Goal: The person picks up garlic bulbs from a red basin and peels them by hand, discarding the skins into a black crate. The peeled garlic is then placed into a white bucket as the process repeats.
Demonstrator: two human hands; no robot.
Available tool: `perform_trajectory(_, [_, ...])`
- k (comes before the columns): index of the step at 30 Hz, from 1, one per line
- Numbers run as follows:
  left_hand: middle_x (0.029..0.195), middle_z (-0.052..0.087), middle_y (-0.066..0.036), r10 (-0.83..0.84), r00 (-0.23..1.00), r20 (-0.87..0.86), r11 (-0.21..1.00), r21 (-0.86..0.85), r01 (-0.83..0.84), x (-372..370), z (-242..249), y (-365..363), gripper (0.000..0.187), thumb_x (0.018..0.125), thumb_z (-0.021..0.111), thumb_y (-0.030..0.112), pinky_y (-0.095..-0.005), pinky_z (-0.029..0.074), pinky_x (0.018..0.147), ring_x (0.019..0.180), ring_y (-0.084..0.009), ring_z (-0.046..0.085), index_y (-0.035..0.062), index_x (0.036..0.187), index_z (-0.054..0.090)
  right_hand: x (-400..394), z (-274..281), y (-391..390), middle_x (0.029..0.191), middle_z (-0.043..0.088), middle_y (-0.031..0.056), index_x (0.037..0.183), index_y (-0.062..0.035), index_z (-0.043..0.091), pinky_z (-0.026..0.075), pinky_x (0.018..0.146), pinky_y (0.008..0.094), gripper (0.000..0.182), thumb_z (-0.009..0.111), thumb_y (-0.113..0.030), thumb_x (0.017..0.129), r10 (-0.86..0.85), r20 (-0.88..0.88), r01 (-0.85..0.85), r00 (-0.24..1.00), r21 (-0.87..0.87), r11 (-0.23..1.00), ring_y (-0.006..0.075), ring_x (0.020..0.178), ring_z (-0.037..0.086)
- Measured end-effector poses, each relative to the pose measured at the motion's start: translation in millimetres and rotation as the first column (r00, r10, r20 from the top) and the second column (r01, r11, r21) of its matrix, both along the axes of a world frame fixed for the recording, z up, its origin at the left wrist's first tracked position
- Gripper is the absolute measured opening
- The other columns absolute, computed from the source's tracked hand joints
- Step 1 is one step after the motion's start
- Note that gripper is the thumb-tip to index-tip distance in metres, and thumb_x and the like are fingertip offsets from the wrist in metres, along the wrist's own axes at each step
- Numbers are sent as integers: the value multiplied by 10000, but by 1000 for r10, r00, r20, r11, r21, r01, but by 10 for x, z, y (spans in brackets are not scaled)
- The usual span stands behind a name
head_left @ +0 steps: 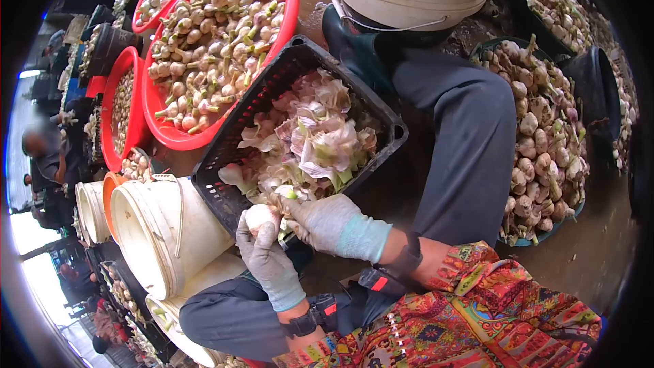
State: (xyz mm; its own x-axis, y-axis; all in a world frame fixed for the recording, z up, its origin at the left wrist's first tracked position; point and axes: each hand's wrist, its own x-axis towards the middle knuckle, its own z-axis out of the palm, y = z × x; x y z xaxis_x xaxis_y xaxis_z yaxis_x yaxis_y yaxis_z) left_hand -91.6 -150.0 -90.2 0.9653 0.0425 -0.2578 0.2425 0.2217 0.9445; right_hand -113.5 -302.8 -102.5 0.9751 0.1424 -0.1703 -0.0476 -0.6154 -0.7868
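Both hands wear grey gloves with pale blue cuffs. My left hand [268, 259] has its fingers wrapped round a whitish garlic bulb [263, 218]. Close beside it, the fingers of my right hand [317, 223] are pressed together at the bulb's stem end, with bits of skin and green stem at the fingertips; exactly what they pinch is too small to tell. Just beyond the hands, a black plastic crate [371, 105] holds a heap of loose pink and white garlic skins [320, 136].
Red tubs [291, 0] of garlic stand at the upper left. A white bucket [409, 10] is at the top, pale buckets [146, 238] at the left. Garlic [538, 143] is heaped in a tub at the right, past my bent knee. Other people sit at the far left.
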Motion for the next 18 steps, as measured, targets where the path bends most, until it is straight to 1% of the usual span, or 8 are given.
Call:
perform_trajectory(6, [1080,577,-116,-5,995,-97,994,105,15,65,-181,79,438,756,685,45,-312,482,890,985,-197,578,-53,1147,516,45,-251,84,716,614,122,1384,-128,378,479,520,438,549,529,-248,870,101,15,-101,995,-30,994,321,636,626])
perform_trajectory(8, [1076,573,-114,-15,995,-103,993,115,27,64,-194,137,445,742,692,34,-312,481,894,978,-198,580,-55,1141,517,69,-283,128,724,618,140,1310,-129,455,470,518,451,444,516,-254,888,91,0,-91,996,-14,996,331,639,623])
perform_trajectory(9, [983,608,-120,-52,996,-69,990,129,61,52,-190,144,442,757,673,66,-268,486,818,859,-175,607,-67,1149,517,98,-295,149,736,620,154,1245,-113,493,469,531,462,374,506,-257,900,35,-26,-34,999,37,999,345,643,620])
perform_trajectory(12, [1093,549,-114,-42,996,-79,979,198,57,15,-88,115,514,720,706,14,-299,479,888,983,-202,578,-64,1183,499,129,-343,164,808,632,195,1046,-70,586,483,676,474,274,472,-295,938,-132,-148,175,980,335,926,398,781,614])
perform_trajectory(14, [1107,553,-122,-27,997,-71,981,191,40,10,-102,170,526,718,694,-4,-296,473,895,991,-207,581,-70,1200,493,150,-428,67,833,633,201,1032,-64,590,483,715,465,287,472,-308,940,-37,-68,59,997,359,931,396,828,611])
perform_trajectory(15, [1118,555,-130,-56,990,-127,984,161,76,15,-124,217,529,720,691,-8,-295,470,899,1004,-210,579,-73,1205,489,190,-180,-82,865,632,199,1036,-64,592,480,734,463,312,507,-342,922,19,-166,22,986,241,970,389,849,610])
perform_trajectory(16, [1129,558,-137,-82,980,-179,986,132,107,12,-121,259,533,722,689,-12,-295,467,902,1018,-213,577,-76,1210,485,189,-90,-135,874,634,188,1043,-69,596,480,747,454,346,581,-371,875,1,-117,6,993,56,998,383,854,613])
perform_trajectory(18, [1143,563,-155,-57,983,-173,982,168,86,-7,-34,198,541,724,688,-13,-306,477,899,1023,-220,580,-81,1219,482,157,-144,-107,844,633,178,1028,-55,610,485,738,446,399,645,-393,820,-11,177,8,984,19,1000,377,842,616])
